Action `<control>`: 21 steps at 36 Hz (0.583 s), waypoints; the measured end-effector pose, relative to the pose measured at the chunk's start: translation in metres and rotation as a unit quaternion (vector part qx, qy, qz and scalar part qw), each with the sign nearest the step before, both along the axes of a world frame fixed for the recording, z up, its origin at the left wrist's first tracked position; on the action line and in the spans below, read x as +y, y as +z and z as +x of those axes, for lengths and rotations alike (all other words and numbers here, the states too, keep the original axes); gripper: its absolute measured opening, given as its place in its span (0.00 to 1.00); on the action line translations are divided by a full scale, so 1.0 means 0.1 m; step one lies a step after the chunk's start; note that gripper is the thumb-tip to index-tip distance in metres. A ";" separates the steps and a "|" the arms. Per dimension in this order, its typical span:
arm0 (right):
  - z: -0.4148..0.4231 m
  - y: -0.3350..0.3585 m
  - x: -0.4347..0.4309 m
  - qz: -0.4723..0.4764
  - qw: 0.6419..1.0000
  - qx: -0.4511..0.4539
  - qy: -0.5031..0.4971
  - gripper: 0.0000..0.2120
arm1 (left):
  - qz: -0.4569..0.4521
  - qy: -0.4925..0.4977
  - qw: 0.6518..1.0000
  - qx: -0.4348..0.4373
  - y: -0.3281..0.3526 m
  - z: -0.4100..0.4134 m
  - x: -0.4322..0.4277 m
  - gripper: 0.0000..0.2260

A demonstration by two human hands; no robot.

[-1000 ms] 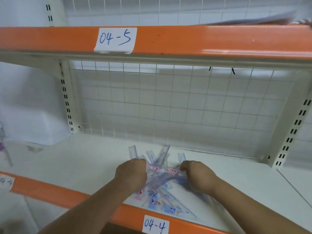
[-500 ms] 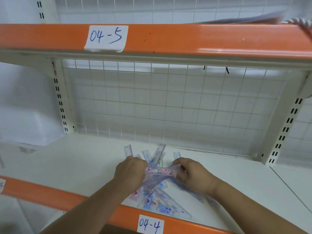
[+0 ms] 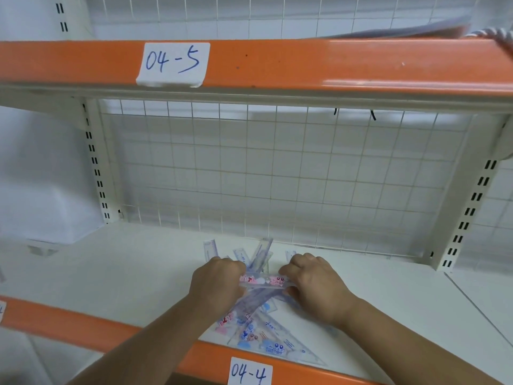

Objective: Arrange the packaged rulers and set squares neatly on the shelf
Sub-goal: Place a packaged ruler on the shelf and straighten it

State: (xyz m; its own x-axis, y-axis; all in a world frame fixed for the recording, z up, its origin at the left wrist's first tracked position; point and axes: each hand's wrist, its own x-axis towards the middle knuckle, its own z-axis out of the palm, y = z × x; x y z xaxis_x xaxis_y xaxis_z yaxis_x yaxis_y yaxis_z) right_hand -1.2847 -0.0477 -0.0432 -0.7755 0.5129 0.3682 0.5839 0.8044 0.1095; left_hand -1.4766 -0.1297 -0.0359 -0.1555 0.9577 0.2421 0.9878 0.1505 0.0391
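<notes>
Hands meet over a loose heap of stationery packets on the shelf board (image 3: 125, 273). The left hand (image 3: 215, 282) and the right hand (image 3: 313, 284) are both curled. Each one pinches one end of a pink ruler packet (image 3: 263, 281), which lies crosswise between them, a little above the heap. I think it is held at both ends so that it stays level and can be turned to one direction before it goes down.

Under and behind the hands, several bluish ruler packets (image 3: 263, 255) point away toward the wire grid (image 3: 277, 176), fanned out and crossing one another. A slanted bundle of them passes below the left hand; whether that hand grips it too, I cannot tell. Nearer to the person than the hands, a set square packet (image 3: 277, 343) lies flat just beside the orange rail (image 3: 83, 323), close above the label "04-4" (image 3: 248, 373).

The heap is not yet in order: packets overlap and no edges are aligned. My judgement is that the work is at an early part, with one packet being taken out for sorting. The clear wrapping looks slippery, so packets could slide over each other, or over the front edge, if the heap is pushed. The board goes on to the left and right of the hands, where rows for rulers and for set squares could be laid.
</notes>
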 end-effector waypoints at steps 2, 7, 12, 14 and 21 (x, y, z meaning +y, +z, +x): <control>0.00 0.03 -0.03 -0.007 1.000 -0.006 -0.019 0.13 | -0.003 0.002 1.000 0.004 0.01 0.00 0.01 0.09; 0.08 0.06 -0.04 0.001 0.999 -0.001 -0.051 0.16 | -0.017 0.004 1.000 0.006 -0.02 -0.04 0.04 0.09; 0.22 0.05 -0.04 -0.033 0.993 -0.024 -0.108 0.18 | -0.031 0.011 0.999 0.022 -0.02 -0.11 0.08 0.11; 0.29 0.05 -0.06 -0.037 0.991 -0.022 -0.126 0.17 | -0.037 0.001 0.999 0.027 -0.02 -0.09 0.10 0.11; 0.39 0.08 -0.15 -0.042 0.985 -0.036 -0.164 0.15 | -0.051 -0.026 0.998 0.025 0.02 0.02 0.18 0.10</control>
